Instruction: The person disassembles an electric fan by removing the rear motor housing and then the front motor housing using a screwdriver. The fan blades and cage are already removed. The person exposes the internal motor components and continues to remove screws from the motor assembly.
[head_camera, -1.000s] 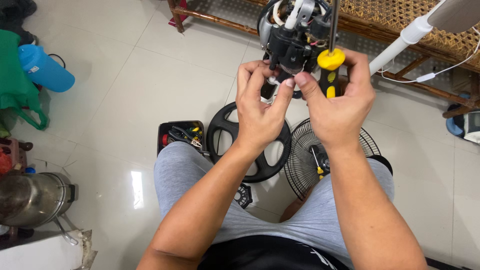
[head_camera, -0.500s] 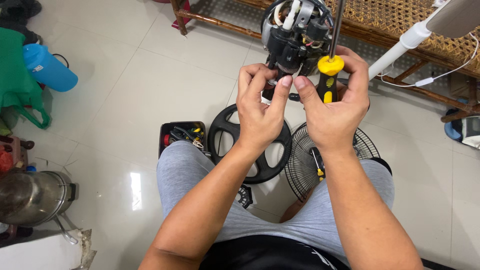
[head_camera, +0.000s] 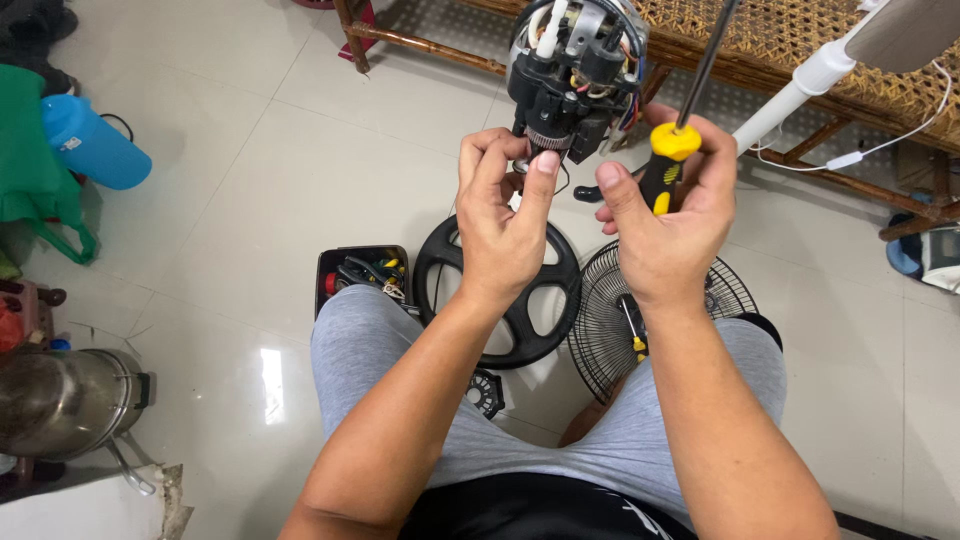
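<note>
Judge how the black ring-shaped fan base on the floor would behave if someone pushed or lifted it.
The black fan base lies flat on glossy tiles, so a push would probably slide it rather than tip it. Its thick rim and spokes look like stiff moulded plastic, unlikely to flex. The open gaps between spokes should give fingers an easy hold; stood on edge, its round shape could roll.

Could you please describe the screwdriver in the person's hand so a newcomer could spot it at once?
Start at the fan motor held up near the rattan bench. Just right of it, the right hand grips the screwdriver. Its yellow-and-black handle and upward-pointing dark shaft set it apart.
</note>
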